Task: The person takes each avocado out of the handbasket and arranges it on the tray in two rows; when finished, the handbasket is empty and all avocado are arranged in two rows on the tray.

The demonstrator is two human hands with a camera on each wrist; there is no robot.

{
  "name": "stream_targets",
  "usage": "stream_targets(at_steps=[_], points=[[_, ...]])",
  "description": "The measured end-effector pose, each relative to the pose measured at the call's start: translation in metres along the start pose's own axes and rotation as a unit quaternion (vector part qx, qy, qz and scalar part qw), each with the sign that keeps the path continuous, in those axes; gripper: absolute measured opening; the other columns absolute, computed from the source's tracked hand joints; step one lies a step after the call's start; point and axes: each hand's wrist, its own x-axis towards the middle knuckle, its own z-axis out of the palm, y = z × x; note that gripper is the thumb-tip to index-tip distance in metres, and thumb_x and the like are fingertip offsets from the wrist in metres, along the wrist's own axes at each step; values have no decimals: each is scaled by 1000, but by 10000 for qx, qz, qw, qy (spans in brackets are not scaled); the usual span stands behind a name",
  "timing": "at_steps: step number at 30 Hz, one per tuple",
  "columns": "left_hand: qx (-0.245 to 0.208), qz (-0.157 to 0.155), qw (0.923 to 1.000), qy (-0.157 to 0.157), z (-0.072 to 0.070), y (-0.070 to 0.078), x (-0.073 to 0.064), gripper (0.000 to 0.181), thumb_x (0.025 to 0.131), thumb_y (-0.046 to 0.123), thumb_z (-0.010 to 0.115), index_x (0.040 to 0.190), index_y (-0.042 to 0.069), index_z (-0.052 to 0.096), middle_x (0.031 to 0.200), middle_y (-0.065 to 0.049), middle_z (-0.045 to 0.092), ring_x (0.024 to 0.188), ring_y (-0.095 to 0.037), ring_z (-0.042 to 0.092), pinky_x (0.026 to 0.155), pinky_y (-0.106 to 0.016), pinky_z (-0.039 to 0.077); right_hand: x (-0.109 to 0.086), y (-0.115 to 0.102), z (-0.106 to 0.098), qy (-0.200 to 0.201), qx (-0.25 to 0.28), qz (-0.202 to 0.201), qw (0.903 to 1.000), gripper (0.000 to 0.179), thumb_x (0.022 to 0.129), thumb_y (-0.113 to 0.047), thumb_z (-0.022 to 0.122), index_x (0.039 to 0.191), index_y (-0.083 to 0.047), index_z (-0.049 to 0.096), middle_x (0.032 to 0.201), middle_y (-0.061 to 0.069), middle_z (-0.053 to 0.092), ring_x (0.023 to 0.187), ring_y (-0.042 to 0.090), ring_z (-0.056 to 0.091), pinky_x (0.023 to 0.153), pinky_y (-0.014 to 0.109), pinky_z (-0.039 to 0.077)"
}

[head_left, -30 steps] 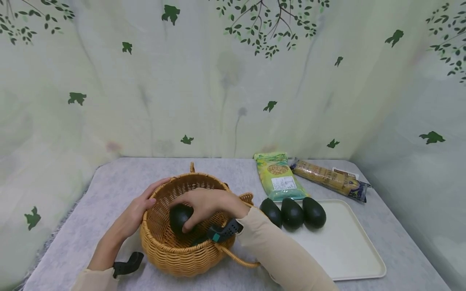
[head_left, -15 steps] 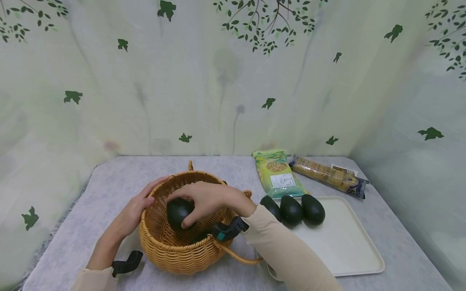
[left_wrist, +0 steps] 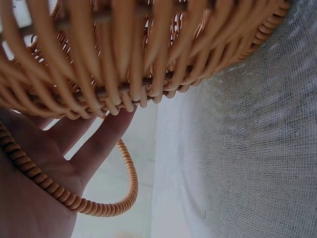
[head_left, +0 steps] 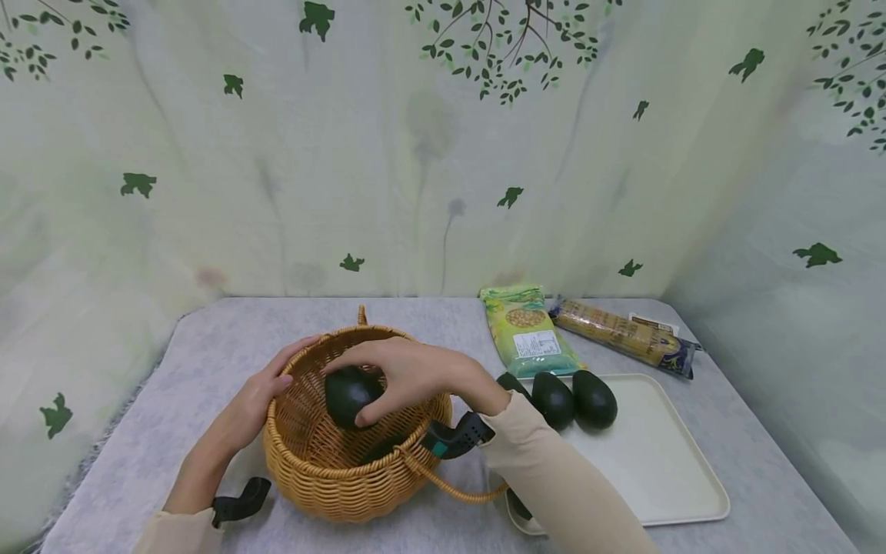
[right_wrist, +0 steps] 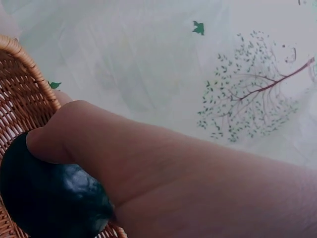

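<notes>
My right hand (head_left: 408, 373) grips a dark green avocado (head_left: 348, 400) inside the round wicker basket (head_left: 339, 492), its thumb on one side and fingers over the top. In the right wrist view, the avocado (right_wrist: 52, 191) appears large beneath the thumb, with the basket wall behind it. Lower in the basket lies another dark avocado (head_left: 382, 446), partly hidden. My left hand (head_left: 259, 400) holds the basket's left rim, thumb over the edge and fingers along the outside. From the left wrist, the fingers (left_wrist: 101, 144) show against the weave, with a looped handle (left_wrist: 106, 208) across the palm.
Right of the basket, a white tray (head_left: 664, 469) carries three avocados (head_left: 594, 400) in a row, and a dark thing (head_left: 517, 504) is mostly hidden by the right sleeve. Behind stand a green-yellow bag (head_left: 529, 331) and a long pasta packet (head_left: 623, 335). A second handle (head_left: 460, 492) droops toward the tray.
My right hand has drawn the avocado upward and slightly right within the basket. My left hand has kept its hold on the rim. The head view has shifted slightly.
</notes>
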Motion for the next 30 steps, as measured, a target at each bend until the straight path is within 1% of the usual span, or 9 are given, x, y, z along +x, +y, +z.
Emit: stream_targets(at_steps=[3, 6, 12, 16, 19, 23, 25, 27, 30], points=[[8, -53, 10000, -1, 0, 0, 0, 52, 112, 20, 29, 163, 26, 31, 160, -16, 40, 130, 6, 45, 85, -40, 57, -5, -2, -1, 55, 36, -3, 10000, 70, 89, -27, 79, 153, -19, 51, 153, 0, 52, 119, 7, 54, 92, 28, 53], [-10, -62, 10000, -4, 0, 0, 0, 52, 112, 20, 29, 163, 26, 31, 160, -16, 39, 130, 6, 44, 84, -46, 57, -9, -3, -2, 102, 133, 2, 9999, 70, 89, -25, 79, 153, -19, 50, 154, 1, 50, 124, 8, 53, 94, 29, 54], [-45, -40, 10000, 9, 1, -1, 0, 52, 112, 20, 29, 163, 26, 31, 159, -17, 39, 130, 5, 45, 84, -49, 57, -17, -5, -2, 230, 225, -83, 9994, 70, 90, -27, 78, 153, -19, 50, 155, 1, 50, 133, 8, 50, 100, 23, 47], [22, -18, 10000, 45, 1, -2, 0, 52, 111, 20, 28, 163, 26, 31, 160, -17, 39, 131, 4, 45, 85, -49, 57, -23, -6, -2, 311, 232, -97, 9992, 70, 89, -27, 78, 153, -19, 50, 156, 0, 49, 135, 10, 49, 101, 23, 46], [70, -22, 10000, 54, 1, -1, 1, 52, 111, 20, 28, 163, 26, 31, 160, -16, 39, 135, -9, 48, 87, -46, 57, -27, -6, -1, 365, 258, -106, 9989, 70, 89, -26, 78, 153, -19, 50, 156, 1, 49, 136, 10, 49, 103, 24, 46], [45, -28, 10000, 34, 1, -1, 1, 52, 111, 20, 28, 163, 26, 30, 160, -17, 39, 135, -35, 50, 85, -43, 58, -32, -5, 0, 396, 282, -91, 9988, 70, 90, -28, 78, 154, -21, 50, 156, 0, 48, 139, 11, 47, 105, 26, 45], [43, -19, 10000, 27, 1, -1, 1, 52, 111, 19, 28, 163, 26, 30, 160, -17, 39, 134, -39, 49, 85, -42, 58, -35, -4, 0, 403, 304, -54, 9987, 71, 90, -30, 77, 154, -24, 49, 157, -1, 47, 140, 12, 47, 106, 28, 46], [70, -4, 10000, 41, 1, -1, 1, 52, 111, 19, 29, 163, 26, 30, 160, -18, 39, 135, -34, 50, 86, -40, 57, -37, -4, 0, 415, 328, -20, 9986, 71, 90, -31, 77, 155, -26, 48, 159, -1, 46, 142, 13, 46, 107, 30, 45], [168, 27, 9998, 80, 1, -1, 1, 52, 111, 18, 29, 163, 26, 31, 160, -16, 40, 136, -15, 49, 89, -35, 55, -41, -5, 0, 445, 356, -6, 9984, 71, 90, -33, 76, 155, -27, 48, 160, 0, 44, 142, 14, 46, 107, 31, 46]])
